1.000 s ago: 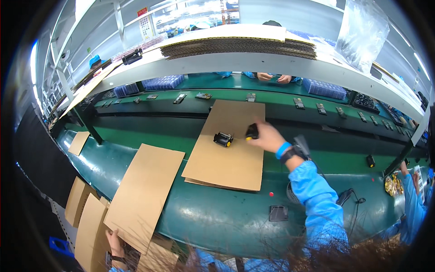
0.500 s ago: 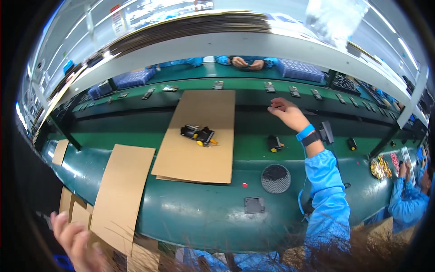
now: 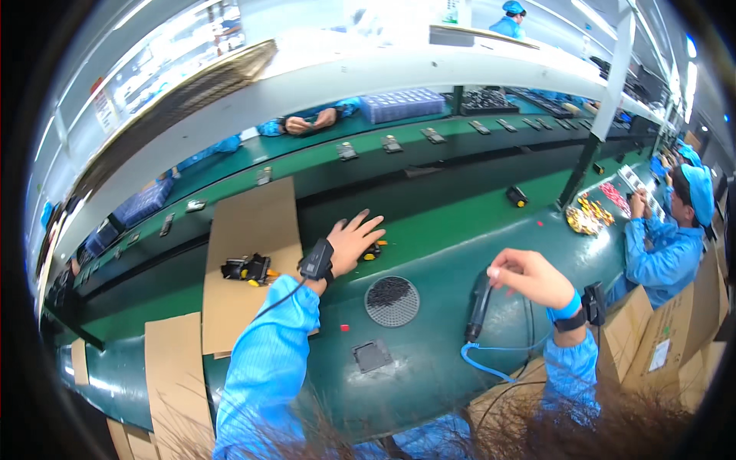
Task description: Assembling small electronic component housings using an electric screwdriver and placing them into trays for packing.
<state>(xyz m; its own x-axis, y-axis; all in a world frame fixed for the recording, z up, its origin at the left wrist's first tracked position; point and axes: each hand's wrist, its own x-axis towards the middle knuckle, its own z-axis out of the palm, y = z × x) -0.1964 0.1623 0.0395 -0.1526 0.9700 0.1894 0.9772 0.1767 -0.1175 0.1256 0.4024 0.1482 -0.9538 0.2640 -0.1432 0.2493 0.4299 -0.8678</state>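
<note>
My left hand point(image 3: 354, 244) reaches over the green mat with its fingers spread. It partly covers a small black-and-yellow part point(image 3: 372, 251) beside it. My right hand point(image 3: 537, 277) pinches the upper end of a black electric screwdriver point(image 3: 478, 308), which stands slanted over the bench near a blue cord point(image 3: 491, 371). Between the hands lies a round, grid-patterned grey dish point(image 3: 395, 316) with a heap of tiny dark pieces, apparently screws. Nearer me is a flat, square black part point(image 3: 372, 356), with a small red piece point(image 3: 345, 328) above it.
Several black-and-yellow parts point(image 3: 249, 268) lie on a cardboard sheet point(image 3: 253, 207) at left. Another stands far right point(image 3: 517, 196). Circuit boards point(image 3: 391, 143) line the belt under a white shelf point(image 3: 345, 73). A co-worker point(image 3: 675, 230) sits right, near gold-coloured pieces point(image 3: 589, 215).
The view has swung to the right. My left hand has come from the lower left to the mat, and my right hand has drawn nearer and taken hold of the electric screwdriver.
</note>
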